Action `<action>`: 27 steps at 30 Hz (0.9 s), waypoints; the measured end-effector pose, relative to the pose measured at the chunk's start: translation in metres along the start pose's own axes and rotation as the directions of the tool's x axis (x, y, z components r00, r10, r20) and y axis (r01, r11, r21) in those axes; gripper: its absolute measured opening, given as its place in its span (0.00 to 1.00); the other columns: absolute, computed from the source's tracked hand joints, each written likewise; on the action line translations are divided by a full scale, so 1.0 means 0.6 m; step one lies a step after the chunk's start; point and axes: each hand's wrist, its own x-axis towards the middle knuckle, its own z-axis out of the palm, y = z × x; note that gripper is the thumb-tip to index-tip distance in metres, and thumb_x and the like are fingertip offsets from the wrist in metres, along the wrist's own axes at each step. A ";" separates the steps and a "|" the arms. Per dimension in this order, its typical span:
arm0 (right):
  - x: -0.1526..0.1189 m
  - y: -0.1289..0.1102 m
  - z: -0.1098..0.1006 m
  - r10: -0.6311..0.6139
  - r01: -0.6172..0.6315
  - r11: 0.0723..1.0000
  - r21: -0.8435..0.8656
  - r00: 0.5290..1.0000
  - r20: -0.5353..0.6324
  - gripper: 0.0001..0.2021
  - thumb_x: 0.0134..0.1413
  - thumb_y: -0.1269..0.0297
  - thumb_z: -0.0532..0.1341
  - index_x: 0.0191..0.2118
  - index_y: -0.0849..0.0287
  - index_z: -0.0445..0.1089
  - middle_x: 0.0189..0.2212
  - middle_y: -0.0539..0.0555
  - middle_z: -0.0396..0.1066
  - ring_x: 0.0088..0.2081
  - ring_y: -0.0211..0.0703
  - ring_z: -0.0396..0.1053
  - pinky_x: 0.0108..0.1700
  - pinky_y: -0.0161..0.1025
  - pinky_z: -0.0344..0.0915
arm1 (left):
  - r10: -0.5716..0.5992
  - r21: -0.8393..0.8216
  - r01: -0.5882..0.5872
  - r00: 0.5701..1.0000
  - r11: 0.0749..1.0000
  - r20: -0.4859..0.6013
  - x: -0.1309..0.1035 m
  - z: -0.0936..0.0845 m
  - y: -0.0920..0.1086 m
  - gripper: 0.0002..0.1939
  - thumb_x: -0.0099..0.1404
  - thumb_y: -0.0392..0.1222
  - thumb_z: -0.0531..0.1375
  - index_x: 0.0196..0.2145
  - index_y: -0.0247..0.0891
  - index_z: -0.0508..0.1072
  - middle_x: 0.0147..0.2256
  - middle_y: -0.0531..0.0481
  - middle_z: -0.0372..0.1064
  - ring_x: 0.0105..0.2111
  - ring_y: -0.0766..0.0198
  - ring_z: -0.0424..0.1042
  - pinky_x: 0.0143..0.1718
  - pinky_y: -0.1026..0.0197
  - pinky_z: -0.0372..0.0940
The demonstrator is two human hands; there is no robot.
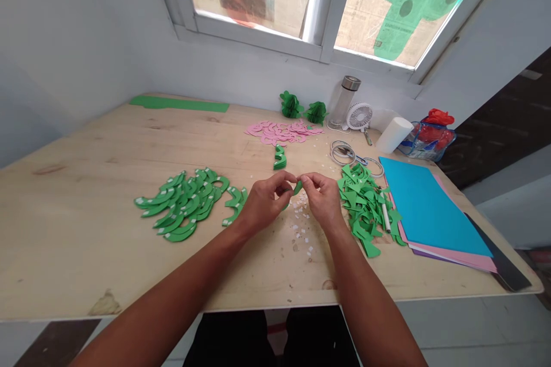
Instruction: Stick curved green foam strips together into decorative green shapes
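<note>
Between my fingertips is a small curved green paper piece [297, 187], mostly hidden by the fingers. My left hand [266, 199] pinches one side of it, and my right hand [322, 198] pinches the other end. Below them, tiny white paper bits [300, 223] are scattered on the wooden table [99, 200]. Just left of my left hand lie a few green curved strips [235, 202]. Farther left is a heap of green paper arcs [185, 202] with white patches on their ends. A small green stack [279, 157] sits just beyond my hands.
Green scraps [361, 203] with a white pen [385, 215] lie at right, beside coloured sheets [430, 206]. Tape rolls [342, 152], pink cut-outs [279, 132], green paper ornaments [291, 105], a bottle [343, 100], a small fan [359, 116] and a white roll [394, 134] stand behind.
</note>
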 end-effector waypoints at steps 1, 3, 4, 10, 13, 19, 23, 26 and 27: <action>0.000 0.001 0.000 0.004 -0.004 1.000 0.009 1.000 0.001 0.12 0.52 0.62 0.56 0.28 0.60 0.75 0.23 0.51 0.73 0.27 0.40 0.67 0.33 0.35 0.60 | -0.029 -0.063 0.030 0.999 0.998 0.016 0.001 0.000 -0.001 0.07 0.56 0.36 0.57 0.35 0.38 0.69 0.22 0.56 0.66 0.22 0.69 0.63 0.27 0.66 0.61; 0.001 0.003 0.001 0.018 -0.018 0.999 0.030 1.000 0.002 0.12 0.51 0.61 0.56 0.28 0.60 0.75 0.22 0.51 0.72 0.26 0.39 0.66 0.32 0.35 0.60 | -0.085 -0.207 0.096 0.995 0.974 0.059 0.005 -0.001 -0.005 0.08 0.54 0.38 0.58 0.34 0.37 0.68 0.21 0.56 0.65 0.21 0.69 0.62 0.25 0.66 0.59; 0.001 0.005 0.002 0.028 -0.028 0.999 0.046 1.000 0.005 0.12 0.51 0.61 0.56 0.28 0.60 0.75 0.22 0.50 0.72 0.26 0.39 0.65 0.32 0.34 0.60 | -0.109 -0.278 0.128 0.990 0.952 0.086 0.006 -0.001 -0.007 0.09 0.54 0.38 0.59 0.34 0.37 0.68 0.21 0.56 0.64 0.21 0.69 0.62 0.24 0.66 0.59; 0.004 0.013 0.009 0.111 -0.124 0.952 0.279 0.992 0.060 0.10 0.47 0.61 0.58 0.26 0.60 0.74 0.21 0.49 0.70 0.25 0.37 0.63 0.31 0.34 0.60 | -0.176 -0.420 0.240 0.967 0.875 0.187 0.012 -0.009 -0.011 0.09 0.50 0.39 0.62 0.31 0.36 0.68 0.23 0.54 0.66 0.23 0.68 0.66 0.25 0.66 0.60; 0.004 0.010 0.010 0.146 -0.167 0.915 0.366 0.986 0.084 0.09 0.46 0.61 0.59 0.25 0.60 0.74 0.20 0.49 0.69 0.25 0.37 0.63 0.31 0.35 0.60 | -0.148 -0.368 0.210 0.971 0.906 0.189 0.013 -0.014 -0.009 0.07 0.51 0.39 0.62 0.29 0.36 0.68 0.24 0.54 0.67 0.24 0.68 0.66 0.24 0.66 0.59; 0.004 0.002 0.007 0.187 -0.211 0.903 0.374 0.977 0.099 0.09 0.44 0.61 0.61 0.24 0.60 0.75 0.18 0.48 0.68 0.24 0.36 0.61 0.30 0.34 0.58 | -0.122 -0.402 0.222 0.958 0.888 0.259 0.015 -0.017 -0.016 0.08 0.52 0.40 0.63 0.29 0.36 0.69 0.21 0.56 0.63 0.21 0.71 0.62 0.20 0.68 0.55; 0.003 0.002 0.006 0.202 -0.241 0.882 0.405 0.970 0.138 0.09 0.45 0.60 0.61 0.25 0.60 0.75 0.20 0.49 0.70 0.25 0.36 0.62 0.31 0.35 0.59 | -0.148 -0.433 0.256 0.952 0.864 0.269 0.015 -0.016 -0.019 0.10 0.50 0.41 0.64 0.29 0.35 0.69 0.22 0.54 0.64 0.21 0.71 0.62 0.21 0.68 0.56; 0.002 0.002 0.006 0.206 -0.253 0.870 0.423 0.966 0.154 0.11 0.46 0.58 0.61 0.26 0.60 0.75 0.22 0.50 0.72 0.26 0.37 0.63 0.32 0.35 0.59 | -0.170 -0.453 0.284 0.946 0.845 0.276 0.015 -0.016 -0.018 0.11 0.50 0.41 0.65 0.29 0.35 0.69 0.23 0.54 0.66 0.22 0.71 0.63 0.22 0.68 0.56; 0.002 0.002 0.006 0.205 -0.253 0.870 0.423 0.966 0.157 0.11 0.46 0.58 0.61 0.27 0.60 0.75 0.22 0.50 0.72 0.26 0.37 0.63 0.32 0.35 0.59 | -0.178 -0.461 0.292 0.945 0.838 0.276 0.015 -0.016 -0.018 0.11 0.49 0.41 0.65 0.29 0.35 0.69 0.24 0.54 0.66 0.22 0.71 0.63 0.22 0.68 0.56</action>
